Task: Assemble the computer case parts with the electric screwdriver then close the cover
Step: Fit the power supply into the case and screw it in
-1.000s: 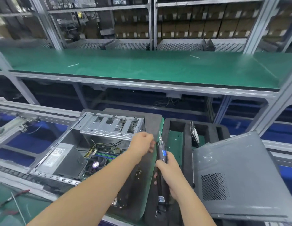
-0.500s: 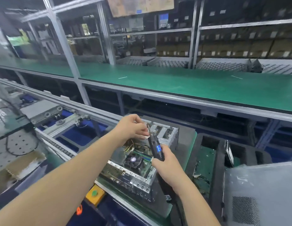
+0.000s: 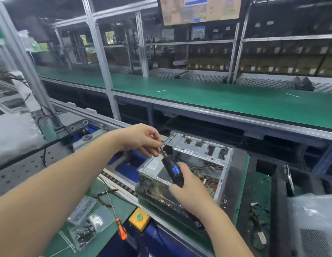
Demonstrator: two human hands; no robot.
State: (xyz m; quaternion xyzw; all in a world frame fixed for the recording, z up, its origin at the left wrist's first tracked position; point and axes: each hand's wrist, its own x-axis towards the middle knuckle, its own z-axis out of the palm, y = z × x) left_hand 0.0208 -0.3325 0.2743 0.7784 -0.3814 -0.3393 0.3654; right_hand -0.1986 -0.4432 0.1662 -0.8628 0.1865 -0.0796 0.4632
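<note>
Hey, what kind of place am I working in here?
Most likely an electronics assembly line in a factory: an open computer case sits on a roller conveyor, a long green workbench runs behind it, and racks of cartons fill the back.

The computer case point(image 3: 189, 164) is bare sheet metal, dull silver, punched with square openings on top. The electric screwdriver point(image 3: 173, 172) looks like matt black plastic with a glossy lit blue display. At the counter's right edge the cover point(image 3: 317, 223) is grey metal with a perforated grille, wrapped in shiny, crinkled clear film. Near the counter's front left corner, clear plastic boxes point(image 3: 85, 221) hold small bright metal screws, beside a hand screwdriver point(image 3: 119, 224) with a thin steel shaft and orange-and-black plastic handle. The counter point(image 3: 109, 236) has a smooth matt green mat.
</note>
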